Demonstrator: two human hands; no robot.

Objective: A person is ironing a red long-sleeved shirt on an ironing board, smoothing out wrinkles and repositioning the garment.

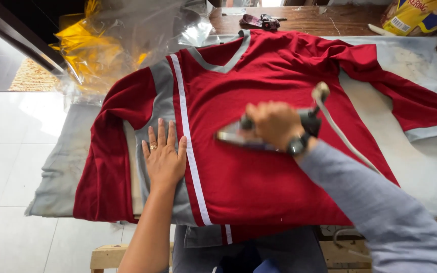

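Closed around the handle of an iron, the right hand keeps the grip firm, so that the soleplate is pressed flat against the chest of a red jersey. The iron's nose is pointed toward the person's left, along the cloth, and its pale cord is carried off behind the wrist, apparently so that it is kept clear of the plate.

No grip is formed by the left hand: it is laid open, palm down and fingers spread, on the grey side panel just beside the white stripe. Seemingly, the fabric is held taut and kept from sliding by that flat hand.

The jersey is spread face up over a padded grey cover on the table, with the collar away from the person, the sleeves laid outward and the hem hanging over the near edge.

Clear plastic wrapping with yellow material inside is set at the far left corner. A small dark tool is left on the bare wood beyond the collar, and yellow packets are set at the far right, all well apart from the iron.
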